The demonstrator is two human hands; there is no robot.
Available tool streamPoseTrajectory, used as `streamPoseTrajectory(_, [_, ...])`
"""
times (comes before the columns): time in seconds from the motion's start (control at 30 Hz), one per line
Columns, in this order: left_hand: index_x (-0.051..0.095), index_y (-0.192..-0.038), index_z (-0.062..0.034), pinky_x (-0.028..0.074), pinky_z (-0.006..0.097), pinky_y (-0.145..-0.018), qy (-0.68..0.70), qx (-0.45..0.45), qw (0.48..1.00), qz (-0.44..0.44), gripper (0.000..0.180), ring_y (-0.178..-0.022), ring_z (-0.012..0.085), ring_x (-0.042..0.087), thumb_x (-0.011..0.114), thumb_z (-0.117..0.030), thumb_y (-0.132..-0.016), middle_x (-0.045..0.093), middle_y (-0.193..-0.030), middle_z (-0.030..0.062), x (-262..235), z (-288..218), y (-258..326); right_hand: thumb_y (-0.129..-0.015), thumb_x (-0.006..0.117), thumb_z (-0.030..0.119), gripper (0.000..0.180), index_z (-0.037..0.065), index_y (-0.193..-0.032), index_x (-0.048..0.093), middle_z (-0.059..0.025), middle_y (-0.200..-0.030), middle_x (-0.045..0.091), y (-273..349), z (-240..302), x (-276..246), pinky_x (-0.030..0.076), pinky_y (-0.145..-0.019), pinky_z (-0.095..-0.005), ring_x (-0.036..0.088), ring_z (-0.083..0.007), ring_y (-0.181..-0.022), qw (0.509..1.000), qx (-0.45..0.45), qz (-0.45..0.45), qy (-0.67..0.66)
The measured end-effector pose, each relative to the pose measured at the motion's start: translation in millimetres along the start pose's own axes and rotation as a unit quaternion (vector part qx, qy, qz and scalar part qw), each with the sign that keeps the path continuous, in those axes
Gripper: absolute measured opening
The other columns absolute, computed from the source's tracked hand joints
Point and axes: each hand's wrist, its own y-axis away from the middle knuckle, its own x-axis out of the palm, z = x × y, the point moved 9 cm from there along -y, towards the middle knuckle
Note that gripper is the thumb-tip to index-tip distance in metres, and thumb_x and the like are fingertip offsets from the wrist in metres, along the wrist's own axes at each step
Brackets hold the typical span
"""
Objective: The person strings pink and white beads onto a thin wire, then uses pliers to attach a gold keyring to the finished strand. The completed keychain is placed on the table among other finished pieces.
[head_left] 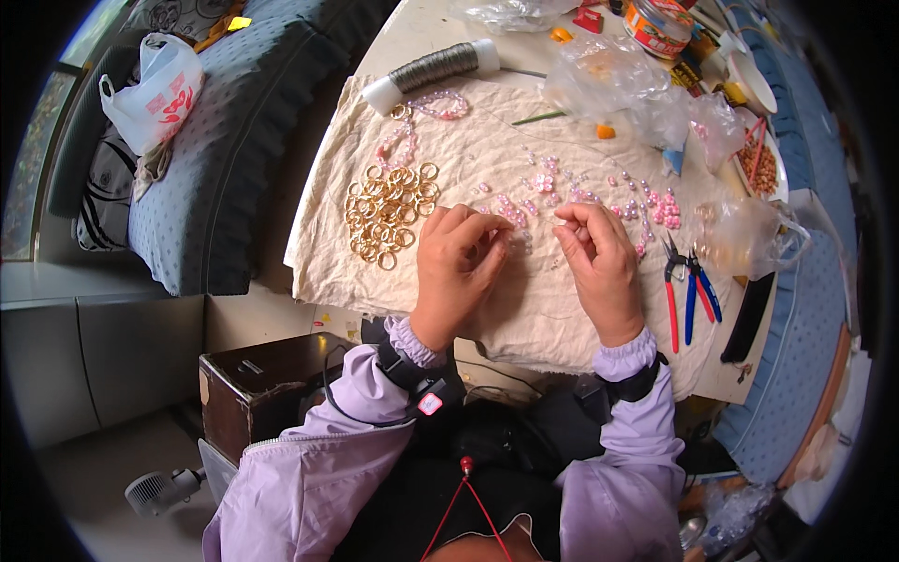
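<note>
My left hand (pixel 456 272) is over the cloth, its fingers curled and the thumb close to the forefinger. Across a small gap, my right hand (pixel 601 270) has its fingertips pinched together. Whatever either hand holds is too small to make out. Pink and pearly beads (pixel 513 212) lie just beyond the fingertips. A cluster of pink beads (pixel 666 211) sits right of my right hand. Gold rings (pixel 379 208) are heaped left of my left hand, with a strung loop of pink and lilac beads (pixel 398 140) behind them.
A beige cloth (pixel 524 328) covers most of the table. A spool of grey wire (pixel 433 70) lies at the back. Red-handled pliers (pixel 671 300) and blue-handled pliers (pixel 692 300) rest at the right, near a black strip (pixel 749 318). Clear plastic bags (pixel 609 80) and a tin (pixel 657 28) stand behind.
</note>
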Motion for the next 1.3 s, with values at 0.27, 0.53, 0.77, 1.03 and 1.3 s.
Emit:
streamPoseTrajectory(0.27, [0.083,-0.106,-0.0115,0.046,0.037,-0.075,-0.016,0.015,1.000,0.004,0.020,-0.082,0.0237,0.057,0.080,-0.005,-0.087,0.064,-0.083,0.0047,1.0,-2.7,-0.1,-0.094,0.076,0.004,0.013,0.003,-0.104,0.067,-0.0125,-0.097,0.068,-1.6,9.5,5.1,0.055,-0.085,-0.0439,0.066,-0.0350,-0.094,0.994,-0.088,-0.005,0.065])
streamPoseTrajectory(0.53, [0.082,-0.108,-0.0105,0.046,0.038,-0.075,-0.018,0.019,1.000,0.009,0.025,-0.082,0.0247,0.056,0.080,-0.004,-0.084,0.064,-0.084,0.0054,2.3,-2.5,-0.5,-0.091,0.076,0.001,0.017,0.003,-0.105,0.067,-0.0123,-0.100,0.067,-2.2,23.3,10.3,0.055,-0.088,-0.0439,0.065,-0.0344,-0.098,0.982,-0.152,-0.005,0.114])
streamPoseTrajectory(0.77, [0.082,-0.108,-0.0105,0.046,0.038,-0.075,-0.023,0.023,0.999,0.012,0.026,-0.082,0.0250,0.056,0.080,-0.003,-0.083,0.064,-0.084,0.0053,3.0,-3.3,-0.9,-0.092,0.076,0.000,0.019,0.004,-0.107,0.066,-0.0119,-0.102,0.066,-2.1,24.1,12.2,0.055,-0.088,-0.0434,0.064,-0.0334,-0.099,0.977,-0.164,-0.006,0.134])
streamPoseTrajectory(1.03, [0.082,-0.107,-0.0098,0.046,0.038,-0.075,-0.024,0.030,0.999,0.008,0.026,-0.081,0.0257,0.056,0.080,-0.003,-0.082,0.064,-0.083,0.0057,2.4,-4.7,-0.7,-0.091,0.076,0.000,0.020,0.004,-0.107,0.065,-0.0119,-0.101,0.064,-1.9,26.1,12.7,0.055,-0.088,-0.0431,0.063,-0.0330,-0.098,0.974,-0.173,-0.001,0.145])
streamPoseTrajectory(1.3, [0.082,-0.107,-0.0113,0.047,0.039,-0.075,-0.036,0.023,0.999,0.007,0.022,-0.082,0.0265,0.057,0.081,-0.005,-0.085,0.063,-0.084,0.0062,2.8,-5.6,-1.4,-0.089,0.076,0.000,0.021,0.004,-0.105,0.063,-0.0118,-0.100,0.062,0.3,30.6,10.7,0.055,-0.089,-0.0427,0.062,-0.0331,-0.098,0.965,-0.193,-0.015,0.178])
